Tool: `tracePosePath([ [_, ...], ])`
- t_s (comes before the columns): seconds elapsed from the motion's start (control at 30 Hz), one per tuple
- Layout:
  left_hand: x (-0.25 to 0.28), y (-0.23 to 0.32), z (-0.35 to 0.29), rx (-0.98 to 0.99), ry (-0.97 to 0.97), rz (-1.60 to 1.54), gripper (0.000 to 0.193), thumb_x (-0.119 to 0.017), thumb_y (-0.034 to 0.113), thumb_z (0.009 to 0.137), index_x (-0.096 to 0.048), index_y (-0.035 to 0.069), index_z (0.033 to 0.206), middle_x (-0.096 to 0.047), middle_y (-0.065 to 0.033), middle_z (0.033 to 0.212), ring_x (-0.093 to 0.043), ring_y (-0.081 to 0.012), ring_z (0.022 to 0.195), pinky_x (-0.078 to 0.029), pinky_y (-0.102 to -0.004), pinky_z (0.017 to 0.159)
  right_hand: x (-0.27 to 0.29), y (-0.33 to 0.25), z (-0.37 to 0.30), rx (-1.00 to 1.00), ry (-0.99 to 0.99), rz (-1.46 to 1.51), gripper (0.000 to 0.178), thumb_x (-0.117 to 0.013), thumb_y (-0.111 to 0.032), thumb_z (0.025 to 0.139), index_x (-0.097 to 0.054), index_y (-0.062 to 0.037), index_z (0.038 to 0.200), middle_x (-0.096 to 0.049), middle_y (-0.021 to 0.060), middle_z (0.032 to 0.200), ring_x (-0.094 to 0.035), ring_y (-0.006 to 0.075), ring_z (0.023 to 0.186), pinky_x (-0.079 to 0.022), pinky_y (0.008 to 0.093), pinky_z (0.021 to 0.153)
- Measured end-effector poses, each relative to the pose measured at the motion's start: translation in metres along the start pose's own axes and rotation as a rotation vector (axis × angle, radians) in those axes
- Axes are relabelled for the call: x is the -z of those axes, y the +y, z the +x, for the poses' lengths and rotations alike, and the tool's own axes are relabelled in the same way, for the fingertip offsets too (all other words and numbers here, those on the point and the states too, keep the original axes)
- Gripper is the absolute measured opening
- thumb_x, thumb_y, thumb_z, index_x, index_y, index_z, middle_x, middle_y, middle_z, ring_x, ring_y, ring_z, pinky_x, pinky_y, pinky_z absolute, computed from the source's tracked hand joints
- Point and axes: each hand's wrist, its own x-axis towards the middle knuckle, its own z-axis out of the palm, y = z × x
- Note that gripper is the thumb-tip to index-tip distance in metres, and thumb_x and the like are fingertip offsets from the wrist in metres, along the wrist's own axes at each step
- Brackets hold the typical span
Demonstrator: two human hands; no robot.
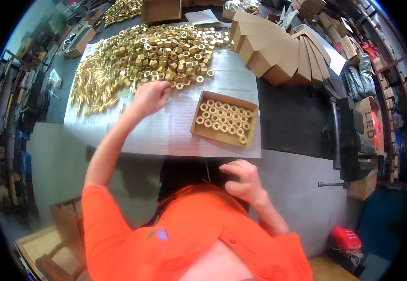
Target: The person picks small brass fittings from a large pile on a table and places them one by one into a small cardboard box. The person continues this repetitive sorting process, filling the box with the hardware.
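My left hand [152, 99] is at the near edge of a heap of brass hex nuts [166, 54], fingers curled down and pressed together beside the closest nuts. What its fingertips hold, if anything, is hidden. Low in front of my body, off the table's near edge, my right hand [244, 180] is half curled, with thumb and forefinger apart and nothing visible between them. Between the two hands, on the paper-covered table, sits a shallow cardboard box [222, 136]. Brass nuts [220, 117] lie flat in rows inside it, several deep, with bare cardboard showing along its near left part.
Slender brass pieces [93, 86] are heaped left of the nuts. Fanned cardboard boxes [278, 51] stand at the back right, beyond a dark mat [290, 122]. A metal vise-like fixture [348, 136] juts from the right edge. Another brass pile [123, 11] lies far back.
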Motion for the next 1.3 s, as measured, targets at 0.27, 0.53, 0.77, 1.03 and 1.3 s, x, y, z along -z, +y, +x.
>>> tracePosePath([
  [0.27,-0.033,0.021,0.024,-0.042,-0.010,0.250,0.019,-0.064,0.025,0.084,-0.062,0.007,0.089,-0.066,-0.0139,0.075,-0.066,-0.0326,0.074,-0.051,-0.0446,0.064,0.002,-0.005,-0.001,-0.012,-0.005,-0.011,0.033,-0.058,-0.011,0.058,-0.066,-0.0005,0.089,-0.064,0.0120,0.078,-0.060,0.0290,0.072,-0.049,0.0367,0.070],
  [0.53,-0.034,0.016,0.023,-0.017,0.016,0.231,0.020,-0.065,0.026,0.082,-0.061,0.006,0.081,-0.064,-0.0137,0.069,-0.065,-0.0331,0.069,-0.051,-0.0457,0.060,0.003,-0.004,-0.006,-0.015,0.017,-0.021,0.032,-0.057,-0.010,0.057,-0.065,-0.0010,0.088,-0.064,0.0102,0.077,-0.060,0.0277,0.071,-0.048,0.0365,0.069],
  [0.77,0.012,0.043,0.014,-0.044,-0.033,-0.379,0.014,-0.069,0.013,0.081,-0.068,0.005,0.093,-0.067,-0.0128,0.071,-0.064,-0.0230,0.061,-0.049,-0.0345,0.056,0.001,-0.001,-0.005,0.005,0.028,-0.019,0.033,-0.057,-0.010,0.056,-0.065,-0.0011,0.087,-0.063,0.0098,0.075,-0.059,0.0276,0.069,-0.047,0.0367,0.067],
  [1.03,-0.023,0.116,0.018,-0.760,-0.316,-0.339,0.011,-0.068,0.013,0.076,-0.066,0.008,0.086,-0.063,-0.0107,0.068,-0.061,-0.0316,0.063,-0.048,-0.0393,0.056,0.002,-0.004,-0.004,-0.004,0.021,-0.028,0.034,-0.057,-0.011,0.056,-0.065,-0.0011,0.087,-0.064,0.0111,0.077,-0.059,0.0289,0.071,-0.048,0.0369,0.068],
  [1.3,-0.044,0.132,0.029,-0.946,-0.420,-0.265,0.010,-0.068,0.015,0.071,-0.067,0.011,0.080,-0.064,-0.0098,0.069,-0.062,-0.0314,0.066,-0.047,-0.0423,0.056,0.005,-0.001,-0.014,-0.059,0.020,-0.033,0.034,-0.058,-0.012,0.056,-0.065,-0.0010,0.087,-0.064,0.0114,0.078,-0.058,0.0290,0.072,-0.048,0.0366,0.069],
])
